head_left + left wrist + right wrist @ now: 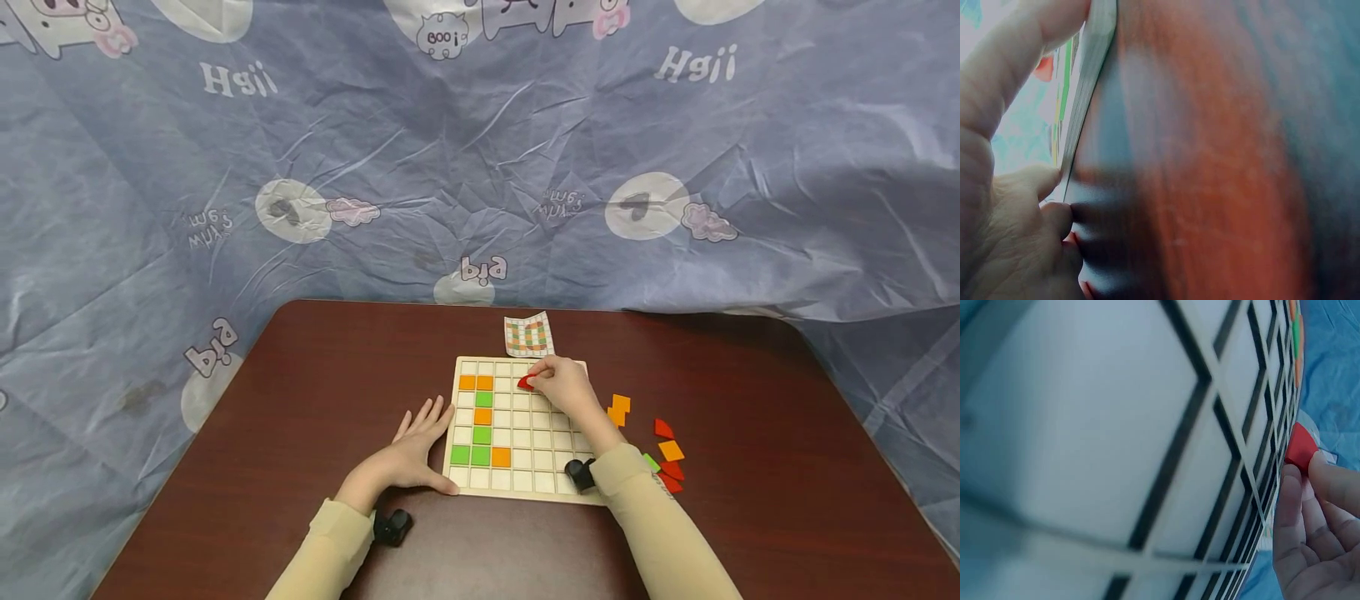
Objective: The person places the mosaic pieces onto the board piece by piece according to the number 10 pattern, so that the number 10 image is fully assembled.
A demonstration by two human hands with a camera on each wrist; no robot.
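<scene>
A pale wooden grid board lies on the table, with orange and green square tiles in several cells on its left side. My right hand is over the board's upper part. Between thumb and fingertips it pinches a red quarter-circle tile, close over the grid. My left hand rests at the board's left edge, fingers spread and thumb at the near-left corner. In the left wrist view, the thumb and fingertips meet the board's side.
A printed pattern card lies just beyond the board. To the right are loose orange tiles, red quarter-circle tiles and a partly hidden green tile. A grey-blue printed cloth hangs behind the dark wooden table.
</scene>
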